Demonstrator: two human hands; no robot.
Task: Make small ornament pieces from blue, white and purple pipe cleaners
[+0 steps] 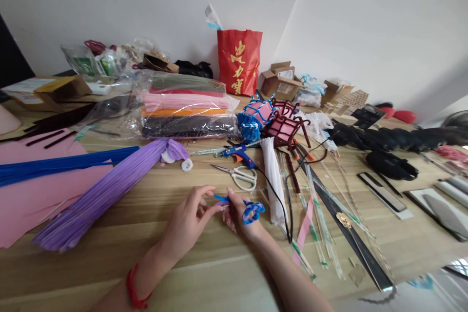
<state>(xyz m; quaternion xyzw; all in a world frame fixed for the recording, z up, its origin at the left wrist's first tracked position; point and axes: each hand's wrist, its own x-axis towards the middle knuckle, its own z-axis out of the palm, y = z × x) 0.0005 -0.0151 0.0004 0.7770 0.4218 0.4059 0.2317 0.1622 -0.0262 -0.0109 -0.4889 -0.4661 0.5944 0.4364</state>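
Note:
A twisted length of blue and purple pipe cleaners [253, 211] stretches between my two hands, just above the table. Thumb and fingers of my left hand [192, 217] pinch its straight end. My right hand [241, 214] is closed on the middle of the twist, and the looped end rests over the back of that hand near the wrist. White-handled scissors [243, 178] lie just beyond my fingers. To the left is a bundle of purple pipe cleaners [106, 192], with blue pipe cleaners [69, 162] behind it.
A blue glue gun [239, 153] with a black cord lies behind the scissors. White pipe cleaners [272, 180] and clear glue sticks [321, 224] are on the right. Farther back are wrapped pipe-cleaner packs [186, 105], blue and brown woven pieces [281, 129] and a red bag [239, 61].

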